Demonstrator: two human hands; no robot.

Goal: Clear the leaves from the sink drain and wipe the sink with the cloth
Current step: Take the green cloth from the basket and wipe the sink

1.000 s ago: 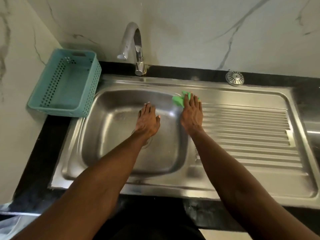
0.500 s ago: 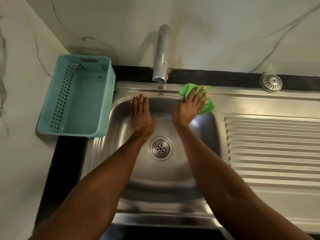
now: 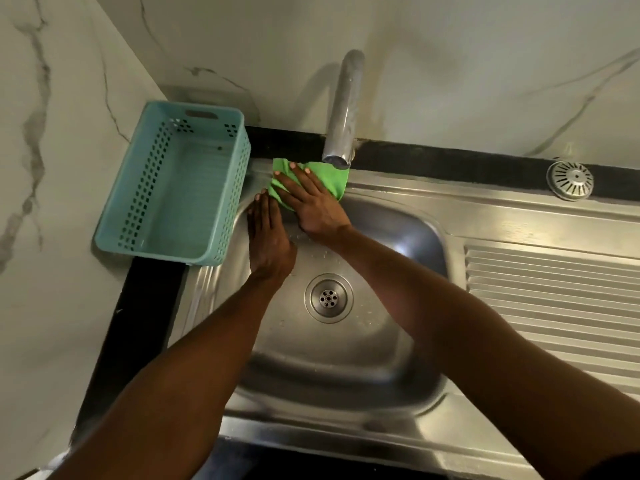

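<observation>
A steel sink (image 3: 398, 379) fills the middle of the view, its round drain (image 3: 328, 298) bare, with no leaves on it. My right hand (image 3: 311, 206) presses flat on a green cloth (image 3: 332, 180) at the sink's back-left rim, just under the tap spout. My left hand (image 3: 268, 237) lies flat, fingers together, against the basin's left inner wall, beside the right hand and holding nothing. Most of the cloth is hidden under my right hand.
A teal plastic basket (image 3: 138, 202) stands on the counter against the sink's left side. The chrome tap (image 3: 343, 109) overhangs the back rim. A loose metal strainer (image 3: 569, 180) lies on the black ledge at the back right. The ribbed drainboard (image 3: 554, 299) lies right.
My right hand has slid the cloth leftward along the back rim, from the right of the tap to its left. My left hand stayed on the left wall. The view has shifted right.
</observation>
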